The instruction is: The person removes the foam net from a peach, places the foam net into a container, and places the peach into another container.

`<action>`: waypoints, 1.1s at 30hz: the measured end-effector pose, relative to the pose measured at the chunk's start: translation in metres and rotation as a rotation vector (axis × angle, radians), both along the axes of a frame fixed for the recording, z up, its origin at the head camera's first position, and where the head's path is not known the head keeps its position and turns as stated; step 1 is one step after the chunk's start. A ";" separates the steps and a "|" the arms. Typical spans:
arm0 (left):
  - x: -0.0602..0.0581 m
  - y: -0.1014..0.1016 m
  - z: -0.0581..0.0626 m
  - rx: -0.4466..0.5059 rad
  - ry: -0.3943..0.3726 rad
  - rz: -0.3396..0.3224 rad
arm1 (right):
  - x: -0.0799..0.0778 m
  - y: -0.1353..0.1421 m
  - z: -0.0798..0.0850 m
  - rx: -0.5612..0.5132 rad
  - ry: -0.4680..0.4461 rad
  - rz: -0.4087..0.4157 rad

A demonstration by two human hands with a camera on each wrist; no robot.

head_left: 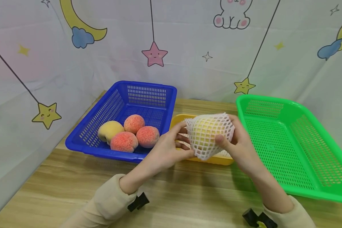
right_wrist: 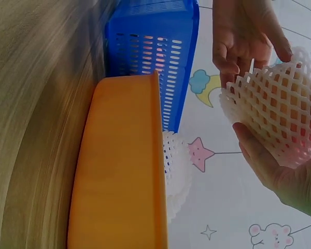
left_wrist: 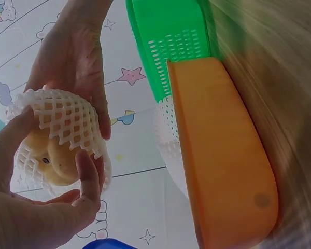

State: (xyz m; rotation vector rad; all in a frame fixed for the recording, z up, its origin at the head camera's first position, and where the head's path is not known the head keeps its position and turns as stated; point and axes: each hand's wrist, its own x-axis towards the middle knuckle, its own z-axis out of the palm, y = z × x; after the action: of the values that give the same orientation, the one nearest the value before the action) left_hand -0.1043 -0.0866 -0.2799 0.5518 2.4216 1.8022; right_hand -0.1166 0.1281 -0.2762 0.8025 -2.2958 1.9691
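Note:
A yellow peach [left_wrist: 65,158] sits inside a white foam net sleeve [head_left: 209,131], held up in front of me between both hands. My right hand [head_left: 240,147] grips the netted peach from the right, thumb across its near side. At the left end, my left hand [head_left: 168,145] holds the sleeve's open edge with fingers and thumb spread around it. The left wrist view shows the peach's stem end bare inside that opening, beside the left fingertips. Below the hands stands a yellow-orange basin [left_wrist: 223,150] with more white foam netting [right_wrist: 176,176] in it.
To the left, a blue basket [head_left: 174,104] contains a yellow peach [head_left: 109,129] and several reddish peaches [head_left: 123,141]. A green basket [head_left: 273,148] stands on the right. Everything rests on a wood-grain table [head_left: 188,193] before a printed curtain [head_left: 188,72].

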 end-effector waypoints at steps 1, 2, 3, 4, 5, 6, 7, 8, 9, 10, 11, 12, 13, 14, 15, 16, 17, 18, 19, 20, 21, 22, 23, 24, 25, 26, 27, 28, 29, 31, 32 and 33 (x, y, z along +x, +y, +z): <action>0.000 0.000 0.000 0.002 0.007 -0.003 | 0.000 0.000 0.000 0.002 0.002 -0.002; 0.001 0.000 0.000 0.005 0.012 -0.006 | 0.000 -0.001 -0.001 0.003 0.001 -0.004; 0.001 -0.001 -0.001 0.008 0.014 -0.009 | 0.000 -0.001 -0.001 0.001 -0.002 -0.004; 0.001 -0.001 -0.001 0.010 0.016 -0.012 | 0.000 -0.002 -0.002 -0.001 -0.006 -0.004; 0.001 -0.001 -0.001 0.013 0.015 -0.014 | 0.000 -0.002 -0.002 -0.002 -0.010 -0.002; 0.001 -0.001 -0.001 0.016 0.013 -0.016 | 0.000 -0.002 -0.002 -0.004 -0.017 0.000; 0.001 -0.001 -0.002 0.021 0.014 -0.019 | 0.000 -0.002 -0.002 -0.009 -0.024 0.002; 0.001 -0.002 -0.002 0.023 0.013 -0.020 | 0.000 -0.002 -0.002 -0.012 -0.028 0.004; 0.001 -0.002 -0.002 0.025 0.012 -0.022 | 0.000 -0.003 -0.002 -0.015 -0.033 0.007; 0.001 -0.002 -0.002 0.024 0.016 -0.024 | 0.000 -0.003 -0.002 -0.019 -0.036 0.008; 0.001 -0.002 -0.002 0.024 0.017 -0.026 | 0.000 -0.003 -0.002 -0.021 -0.038 0.007; 0.001 -0.003 -0.002 0.022 0.019 -0.029 | 0.000 -0.003 -0.002 -0.021 -0.036 0.003; 0.001 -0.003 -0.002 0.018 0.020 -0.030 | 0.000 -0.003 -0.002 -0.023 -0.035 0.001; 0.001 -0.003 -0.001 0.013 0.020 -0.031 | 0.001 -0.003 -0.002 -0.021 -0.032 -0.002; 0.001 -0.003 -0.001 0.007 0.020 -0.031 | 0.001 -0.003 -0.002 -0.015 -0.027 -0.006; 0.000 -0.003 -0.001 -0.002 0.022 -0.027 | 0.001 -0.003 -0.002 -0.011 -0.022 -0.010; 0.000 -0.003 -0.001 -0.010 0.025 -0.024 | 0.001 -0.003 -0.002 -0.005 -0.018 -0.015; 0.000 -0.003 -0.001 -0.019 0.030 -0.019 | 0.001 -0.002 -0.002 0.002 -0.014 -0.020; 0.000 -0.003 -0.001 -0.025 0.032 -0.016 | 0.001 -0.002 -0.002 -0.001 -0.013 -0.023; 0.000 -0.003 0.000 -0.028 0.033 -0.014 | 0.001 -0.002 -0.002 -0.003 -0.014 -0.027; 0.000 -0.003 0.000 -0.029 0.033 -0.010 | 0.001 -0.002 -0.002 -0.012 -0.019 -0.031; 0.000 -0.004 0.000 -0.028 0.035 -0.007 | 0.001 -0.002 -0.002 -0.026 -0.026 -0.032; 0.000 -0.004 0.000 -0.026 0.034 -0.007 | 0.001 -0.002 -0.002 -0.044 -0.032 -0.029; 0.000 -0.004 0.000 -0.024 0.032 -0.007 | 0.001 -0.002 -0.002 -0.061 -0.037 -0.026; 0.000 -0.004 0.000 -0.020 0.028 -0.007 | 0.001 -0.002 -0.002 -0.082 -0.043 -0.023; 0.000 -0.004 0.000 -0.020 0.028 -0.005 | 0.001 -0.003 -0.002 -0.096 -0.046 -0.021; 0.000 -0.004 0.000 -0.021 0.027 -0.002 | 0.001 -0.003 -0.002 -0.110 -0.050 -0.019; 0.000 -0.004 0.000 -0.023 0.025 0.000 | 0.001 -0.003 -0.002 -0.122 -0.051 -0.019; 0.001 -0.004 0.000 -0.025 0.024 0.003 | 0.001 -0.003 -0.002 -0.134 -0.054 -0.021; 0.001 -0.004 0.000 -0.027 0.023 0.008 | 0.000 -0.003 -0.002 -0.160 -0.061 -0.038; 0.001 -0.004 0.001 -0.028 0.023 0.012 | 0.000 -0.003 -0.002 -0.172 -0.064 -0.045; 0.001 -0.004 0.001 -0.028 0.022 0.014 | -0.001 -0.003 -0.002 -0.181 -0.066 -0.052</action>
State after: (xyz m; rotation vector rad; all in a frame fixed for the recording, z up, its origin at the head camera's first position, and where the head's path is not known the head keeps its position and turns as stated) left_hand -0.1028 -0.0907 -0.2785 0.5567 2.4670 1.7743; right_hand -0.1172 0.1253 -0.2786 0.6651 -2.1082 2.1716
